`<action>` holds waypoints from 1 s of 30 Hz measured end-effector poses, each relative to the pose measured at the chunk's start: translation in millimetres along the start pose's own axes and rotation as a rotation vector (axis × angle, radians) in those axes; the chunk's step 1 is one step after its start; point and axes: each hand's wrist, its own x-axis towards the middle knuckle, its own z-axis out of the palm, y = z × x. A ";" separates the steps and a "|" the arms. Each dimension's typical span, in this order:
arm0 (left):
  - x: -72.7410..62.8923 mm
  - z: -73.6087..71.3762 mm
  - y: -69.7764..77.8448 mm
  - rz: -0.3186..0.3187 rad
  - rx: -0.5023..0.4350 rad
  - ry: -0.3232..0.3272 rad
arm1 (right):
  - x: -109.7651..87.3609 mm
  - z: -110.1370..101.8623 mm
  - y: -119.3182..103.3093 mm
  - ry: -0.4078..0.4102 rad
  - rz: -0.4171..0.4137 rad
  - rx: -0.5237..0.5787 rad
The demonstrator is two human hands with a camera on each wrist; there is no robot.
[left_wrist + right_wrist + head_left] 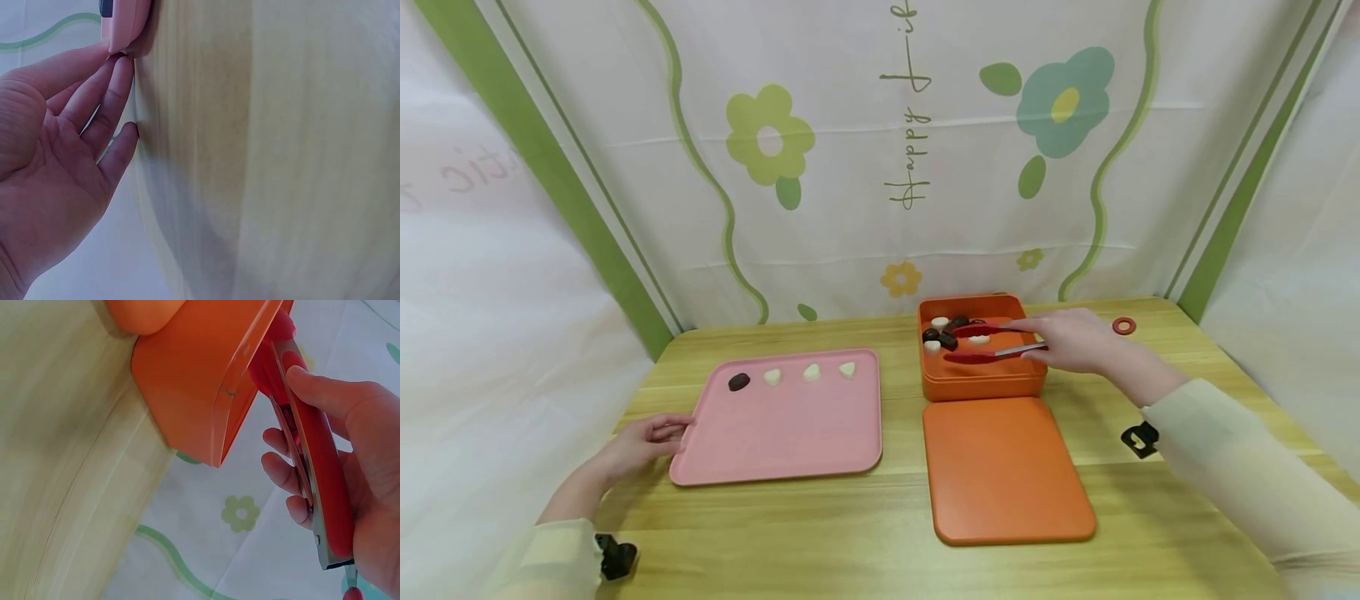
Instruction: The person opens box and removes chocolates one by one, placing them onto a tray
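Observation:
My left hand (643, 442) pinches the left rim of a pink tray (790, 433), thumb and fingertips at its edge. Along the tray's far side, a dark chocolate piece (739, 382) and several white pieces (812, 372) sit in a row. My right hand (1078, 340) grips red-tipped metal tongs (322, 462), thumb on one red-covered arm and fingers around the other. Inside the open orange box (985, 387), the tong tips (970, 358) are spread apart beside a cluster of dark pieces (949, 342) and white pieces (940, 322).
In front of the box lies its flat orange lid (1007, 471) on the wooden table (760, 533). A small red ring (1123, 326) is at the back right. White printed cloth (850, 200) hangs behind the table and along both sides.

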 end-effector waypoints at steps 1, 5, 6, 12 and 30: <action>0.2 -0.1 -0.1 0.001 0.003 0.001 | 2.0 0.5 -1.1 -0.004 -0.005 0.002; 0.8 -0.5 -1.4 0.005 0.007 0.002 | 9.8 1.7 -6.5 -0.013 -0.035 0.007; 0.8 -0.5 -1.6 0.005 0.006 0.002 | 11.7 2.3 -7.6 -0.017 -0.042 0.007; 0.6 -0.1 -2.0 0.015 -0.010 0.002 | 20.2 7.4 -9.4 -0.047 -0.034 0.011; -2.4 1.8 1.3 0.024 -0.019 0.006 | 24.6 13.2 -13.7 -0.046 -0.050 0.006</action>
